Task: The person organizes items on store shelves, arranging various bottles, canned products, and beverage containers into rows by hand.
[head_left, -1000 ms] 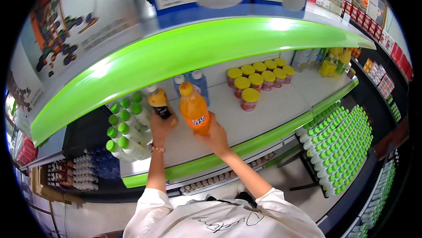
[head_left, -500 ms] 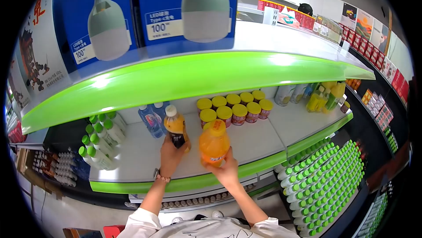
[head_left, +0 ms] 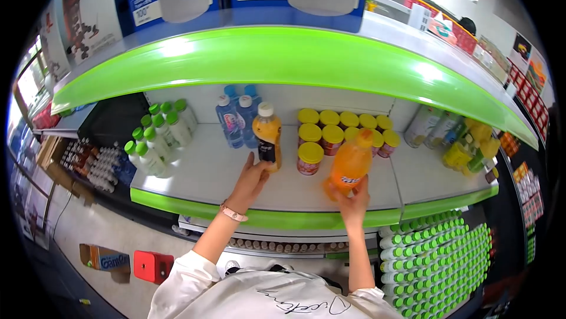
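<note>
My left hand is at the lower part of a white-capped bottle with a dark label, which stands upright on the shelf; whether its fingers still grip it is unclear. Just behind and left of that bottle are blue bottles. My right hand is wrapped round the lower part of an orange soda bottle, tilted slightly to the right. The orange bottle is in front of yellow-lidded jars, hiding part of them.
Green-capped white bottles stand at the shelf's left. Spray cans and yellow bottles are at the right. A green-edged upper shelf overhangs the hands. Below sit a red stool and many green-capped bottles.
The orange bottle has moved right with my right hand, in front of the jars. The dark-labelled bottle has gone from beside the green-capped bottles to beside the blue ones. The view has shifted.
</note>
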A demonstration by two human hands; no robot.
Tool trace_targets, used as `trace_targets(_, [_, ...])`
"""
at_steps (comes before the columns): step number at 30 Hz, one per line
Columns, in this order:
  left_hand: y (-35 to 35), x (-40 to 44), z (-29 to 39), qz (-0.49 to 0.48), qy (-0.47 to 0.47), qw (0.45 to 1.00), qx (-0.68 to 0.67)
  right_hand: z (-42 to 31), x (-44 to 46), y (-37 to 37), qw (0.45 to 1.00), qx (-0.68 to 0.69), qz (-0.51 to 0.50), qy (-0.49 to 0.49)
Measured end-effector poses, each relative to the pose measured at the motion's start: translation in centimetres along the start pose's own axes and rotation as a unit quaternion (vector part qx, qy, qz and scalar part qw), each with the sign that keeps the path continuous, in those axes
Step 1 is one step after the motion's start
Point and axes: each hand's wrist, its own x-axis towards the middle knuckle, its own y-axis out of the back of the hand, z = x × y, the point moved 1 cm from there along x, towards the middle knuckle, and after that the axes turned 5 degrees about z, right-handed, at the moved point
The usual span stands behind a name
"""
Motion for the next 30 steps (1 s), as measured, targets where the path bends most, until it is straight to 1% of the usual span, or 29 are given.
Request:
trace_targets(2, [-0.2,0.2,0.4,-0.058,0.055,0.996,-0.033,-0.2,0.6,0.0,1.0,-0.003,0.007,-0.003])
trace_targets(6, [-1.3,0.9,0.1,-0.064,0.054,0.976,-0.2,0.6,1.1,-0.1,1.0,-0.002,-0.001,-0.008])
trace_targets(9, [-1.6,2.8,-0.5,-0.057,0.061,0.967,-0.239,0.9,0.9,-0.2,1.0,0.015,-0.003,-0.013])
trace_targets(12, [-2.3,4.3,-0.8,-0.05,0.049,0.966,-0.248,0.6,0.9,-0.2,1.0,0.008,-0.004,-0.029])
trace_targets(15, [-3.6,6.4,-0.9,0.004,0.031,0.964,-0.264,0.8,0.9,-0.1,1.0,0.008,-0.004,-0.022])
trace_targets(18, [-4.1,9.7,-1.9,0.023,-0.005,0.975,-0.222,0.9,0.8,-0.1,1.0,0.009,0.001,-0.012])
trace_targets(23, [-4.1,14.0,-2.2,0.003,-0.023,0.982,-0.19,0.9,0.7,-0.1,0.999,0.028,-0.006,-0.023])
trace_targets(27, [-4.5,15.3,-1.3,-0.019,-0.015,0.984,-0.176,0.8,0.6,0.0,0.999,0.032,-0.01,-0.024])
trace_targets(30, [-4.8,15.2,-0.4,0.008,0.006,0.991,-0.131,0.8,0.7,0.2,0.999,0.018,-0.021,-0.022])
